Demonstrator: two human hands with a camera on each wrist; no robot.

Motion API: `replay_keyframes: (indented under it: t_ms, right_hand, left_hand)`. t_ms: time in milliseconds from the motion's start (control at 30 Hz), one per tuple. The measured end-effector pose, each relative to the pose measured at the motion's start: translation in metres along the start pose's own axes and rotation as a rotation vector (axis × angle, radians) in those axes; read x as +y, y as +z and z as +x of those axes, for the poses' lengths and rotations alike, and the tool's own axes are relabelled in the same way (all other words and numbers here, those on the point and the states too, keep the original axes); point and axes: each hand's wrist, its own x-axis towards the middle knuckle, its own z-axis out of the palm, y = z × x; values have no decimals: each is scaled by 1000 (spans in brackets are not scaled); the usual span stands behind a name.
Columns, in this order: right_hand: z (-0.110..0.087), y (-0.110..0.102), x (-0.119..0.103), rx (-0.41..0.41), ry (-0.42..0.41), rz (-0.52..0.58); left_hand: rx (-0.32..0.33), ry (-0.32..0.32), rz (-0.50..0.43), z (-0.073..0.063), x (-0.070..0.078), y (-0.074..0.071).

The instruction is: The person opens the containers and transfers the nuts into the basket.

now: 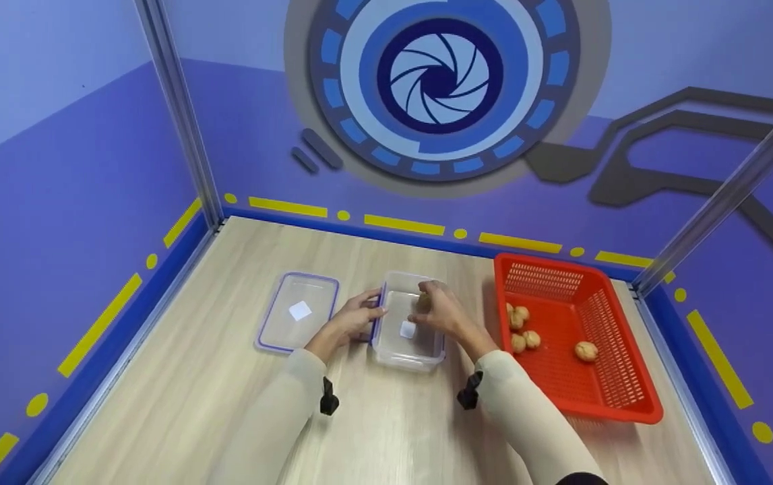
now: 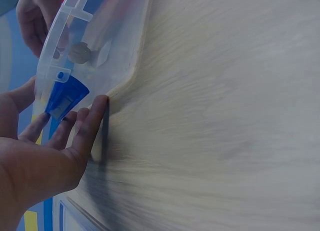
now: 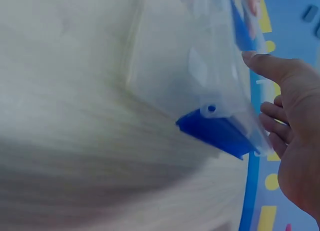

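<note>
A clear plastic food container (image 1: 406, 360) with blue side latches stands uncovered on the table. My left hand (image 1: 357, 315) holds its left side, thumb over the rim and fingers against the outer wall by the blue latch (image 2: 67, 97). Over the right part of the container is my right hand (image 1: 443, 310), thumb and fingers spread apart. A walnut (image 1: 424, 298) shows beneath those fingers. Through the wall in the left wrist view, the walnut (image 2: 79, 52) appears inside, below the right hand (image 2: 37, 21). No walnut shows between the right fingers in the right wrist view.
Left of the container lies its clear lid (image 1: 285, 316) with a blue-purple seal and a white label. On the right a red plastic basket (image 1: 561, 397) holds several walnuts (image 1: 586, 351). Patterned blue panels (image 1: 238, 135) and metal posts border the wooden table.
</note>
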Motion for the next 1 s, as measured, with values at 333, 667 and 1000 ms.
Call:
replay_keyframes:
  t_ms: [333,667,1000]
  right_hand:
    - [5,-4,11,-35,-105,-227]
    - [8,-2,10,-65,-198,-435]
    - [9,3,6,-97,-251,-309]
  left_hand:
    - [-35,2,-28,0,0,1]
    - [-20,-1,-18,-1,0,-1]
    - [-13,-10,1,0,1,-1]
